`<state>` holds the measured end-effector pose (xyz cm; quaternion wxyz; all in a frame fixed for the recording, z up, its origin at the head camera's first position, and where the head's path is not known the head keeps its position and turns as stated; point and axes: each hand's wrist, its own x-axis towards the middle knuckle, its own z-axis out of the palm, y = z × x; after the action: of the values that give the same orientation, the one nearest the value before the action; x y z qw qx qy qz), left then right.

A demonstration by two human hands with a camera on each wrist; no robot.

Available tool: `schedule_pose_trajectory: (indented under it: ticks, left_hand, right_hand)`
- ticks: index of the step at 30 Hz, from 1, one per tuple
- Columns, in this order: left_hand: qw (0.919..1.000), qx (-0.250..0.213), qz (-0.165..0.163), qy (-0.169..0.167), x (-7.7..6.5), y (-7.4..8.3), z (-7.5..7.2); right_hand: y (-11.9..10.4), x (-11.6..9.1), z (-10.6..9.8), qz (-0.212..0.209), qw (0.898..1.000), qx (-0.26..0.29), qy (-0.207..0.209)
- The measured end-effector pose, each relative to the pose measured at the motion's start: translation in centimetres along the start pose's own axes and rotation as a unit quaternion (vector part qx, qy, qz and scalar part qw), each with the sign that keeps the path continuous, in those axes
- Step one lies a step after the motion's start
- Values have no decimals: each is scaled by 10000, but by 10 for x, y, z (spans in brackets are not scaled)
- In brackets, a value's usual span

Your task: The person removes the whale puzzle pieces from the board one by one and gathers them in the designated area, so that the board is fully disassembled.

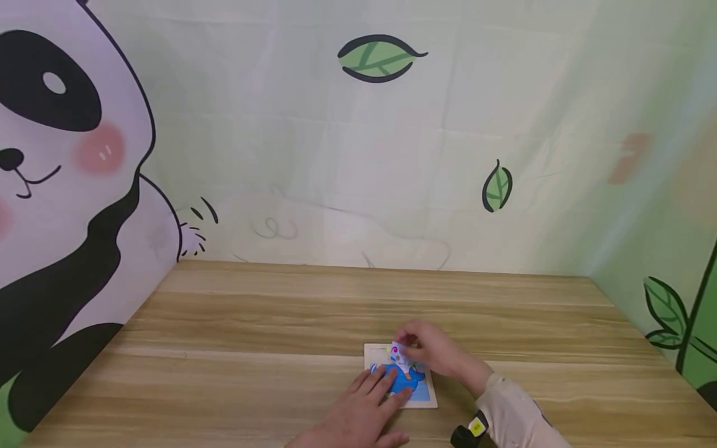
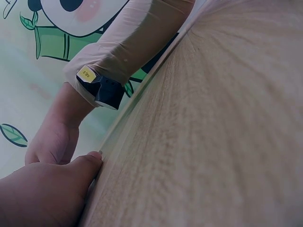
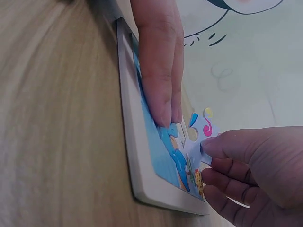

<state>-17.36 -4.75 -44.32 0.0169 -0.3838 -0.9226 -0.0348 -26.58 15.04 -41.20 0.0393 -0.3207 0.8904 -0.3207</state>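
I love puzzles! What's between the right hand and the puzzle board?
A puzzle piece with a pink swirl, pinched by the right hand at the puzzle board; the right wrist view shows it.

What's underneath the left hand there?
Beneath the left hand are part of a framed puzzle and the table. Blue picture shows beside its fingers; whatever the hand covers can't be seen.

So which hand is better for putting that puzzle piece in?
Probably the right hand: it pinches the puzzle piece, tilted up at the puzzle board. The left hand rests on the board, so it seems better for steadying.
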Motion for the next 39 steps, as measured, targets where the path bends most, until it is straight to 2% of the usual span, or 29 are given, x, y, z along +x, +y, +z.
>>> schedule_pose_trajectory:
  ticks: [8, 15, 22, 29, 34, 39]
  left_hand:
    - [9998, 159, 14, 80, 1, 0, 1]
    - [10000, 26, -50, -41, 1, 0, -1]
    - [10000, 75, -32, -22, 1, 0, -2]
    - [10000, 42, -13, 6, 1, 0, -2]
    - [9998, 171, 12, 128, 1, 0, -1]
    - [10000, 72, -21, 32, 1, 1, -2]
  right_hand:
    - [4, -3, -1, -65, 9997, 208, 97]
    - [8, -3, -2, 79, 9987, 506, 7]
    - [7, -3, -7, 106, 9980, 619, 21]
    - [5, -2, -15, -16, 9963, 856, 106]
    - [3, -3, -23, 8, 9967, 809, 67]
    - [3, -4, -33, -6, 9973, 734, 54]
